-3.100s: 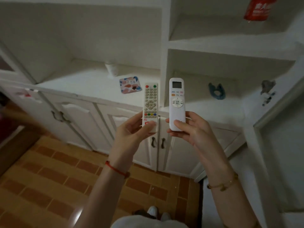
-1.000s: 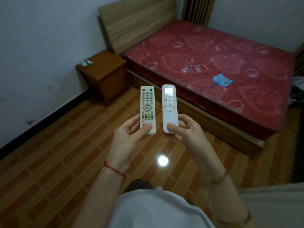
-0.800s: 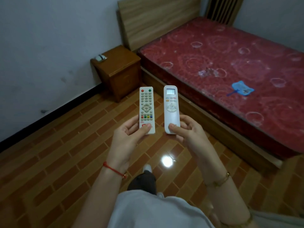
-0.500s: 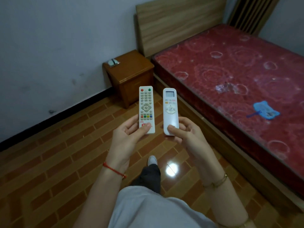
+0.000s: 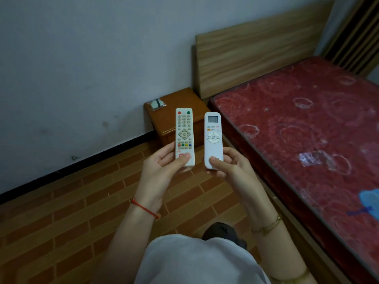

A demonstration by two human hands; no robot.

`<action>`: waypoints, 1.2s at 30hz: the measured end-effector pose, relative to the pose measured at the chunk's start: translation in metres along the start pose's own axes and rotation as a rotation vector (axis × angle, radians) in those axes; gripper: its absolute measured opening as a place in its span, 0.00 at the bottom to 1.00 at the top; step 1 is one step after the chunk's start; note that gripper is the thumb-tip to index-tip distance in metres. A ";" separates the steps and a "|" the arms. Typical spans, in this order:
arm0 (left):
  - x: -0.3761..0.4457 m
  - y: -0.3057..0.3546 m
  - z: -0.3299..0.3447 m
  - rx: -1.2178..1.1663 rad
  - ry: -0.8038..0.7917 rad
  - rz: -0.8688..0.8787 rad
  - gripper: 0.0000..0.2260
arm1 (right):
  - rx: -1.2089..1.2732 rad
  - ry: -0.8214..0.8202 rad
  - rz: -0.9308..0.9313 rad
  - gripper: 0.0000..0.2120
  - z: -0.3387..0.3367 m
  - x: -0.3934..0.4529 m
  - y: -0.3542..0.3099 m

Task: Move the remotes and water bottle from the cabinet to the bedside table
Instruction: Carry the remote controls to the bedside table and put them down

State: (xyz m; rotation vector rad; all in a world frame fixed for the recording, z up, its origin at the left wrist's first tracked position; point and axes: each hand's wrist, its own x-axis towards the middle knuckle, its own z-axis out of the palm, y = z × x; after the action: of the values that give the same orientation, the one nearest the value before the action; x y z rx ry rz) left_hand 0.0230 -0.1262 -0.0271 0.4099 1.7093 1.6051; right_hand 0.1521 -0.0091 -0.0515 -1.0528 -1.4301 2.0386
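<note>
My left hand (image 5: 162, 169) grips the lower end of a beige TV remote (image 5: 184, 132) with coloured buttons, held upright. Beside it, my right hand (image 5: 229, 167) holds a white remote with a small screen (image 5: 213, 136), also upright. Both remotes hang in the air in front of a brown wooden bedside table (image 5: 184, 103) that stands in the corner by the wall, partly hidden behind them. The water bottle and the cabinet are out of view.
A small packet (image 5: 157, 103) lies on the bedside table's far left corner. A bed with a red mattress (image 5: 307, 128) and wooden headboard (image 5: 258, 44) fills the right side. A blue fan (image 5: 370, 198) lies on the mattress. Brick-pattern floor (image 5: 61, 212) stretches to the left.
I have turned from the white cabinet into the room and walked toward the bedside table, which has come closer and moved behind the remotes. Both hands keep the same hold.
</note>
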 end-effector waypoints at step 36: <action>0.463 0.062 0.028 -0.065 0.420 -0.248 0.20 | -0.200 -0.316 0.337 0.14 0.051 0.521 -0.113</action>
State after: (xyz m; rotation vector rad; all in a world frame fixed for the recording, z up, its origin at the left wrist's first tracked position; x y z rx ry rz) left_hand -0.2847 0.2180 -0.1027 -0.1819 1.9164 1.6332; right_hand -0.2176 0.3733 -0.1127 -1.1555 -1.7419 2.4272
